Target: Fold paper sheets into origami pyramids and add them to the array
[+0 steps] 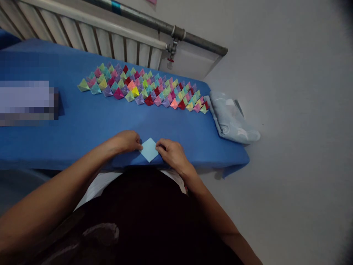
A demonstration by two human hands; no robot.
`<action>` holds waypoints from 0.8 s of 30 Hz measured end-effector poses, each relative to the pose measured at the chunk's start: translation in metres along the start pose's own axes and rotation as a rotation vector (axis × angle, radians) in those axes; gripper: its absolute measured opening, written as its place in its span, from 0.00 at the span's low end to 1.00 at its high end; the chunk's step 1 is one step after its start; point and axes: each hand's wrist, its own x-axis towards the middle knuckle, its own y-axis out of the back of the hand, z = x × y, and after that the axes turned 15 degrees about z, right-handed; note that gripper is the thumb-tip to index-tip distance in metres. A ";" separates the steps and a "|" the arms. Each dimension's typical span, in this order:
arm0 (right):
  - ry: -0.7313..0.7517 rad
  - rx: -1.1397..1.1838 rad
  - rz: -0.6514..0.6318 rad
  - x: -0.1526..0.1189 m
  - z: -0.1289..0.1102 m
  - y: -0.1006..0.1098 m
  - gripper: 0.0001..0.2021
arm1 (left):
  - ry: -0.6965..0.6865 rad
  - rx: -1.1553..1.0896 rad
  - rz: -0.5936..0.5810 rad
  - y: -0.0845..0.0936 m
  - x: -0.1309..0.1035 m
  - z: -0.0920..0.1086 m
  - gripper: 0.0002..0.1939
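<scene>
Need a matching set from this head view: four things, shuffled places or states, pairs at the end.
Things
1. pale blue paper
2. folded grey-blue textile
3. small folded paper pieces
4. radiator

Places or states
A. beyond the far edge of the blue sheet
B. pinched between left hand and right hand
C. at the right end of the blue sheet
D. standing in rows, many colours

Pairs: 1-B, 2-C, 3-D, 4-A

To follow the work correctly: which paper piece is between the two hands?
The light blue paper, pinched at its side corners by the left hand and right hand. It alone looks flat; the folded papers beyond rise to points.
</scene>
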 end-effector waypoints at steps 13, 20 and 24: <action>0.387 -0.284 0.013 -0.016 0.009 -0.009 0.18 | -0.649 0.019 0.184 -0.029 -0.022 -0.016 0.18; 0.391 -0.169 0.018 -0.030 0.016 -0.001 0.13 | -0.685 -0.054 0.275 -0.039 -0.044 -0.038 0.19; 0.392 -0.142 0.038 -0.033 0.019 -0.001 0.15 | -0.678 -0.046 0.335 -0.039 -0.049 -0.036 0.16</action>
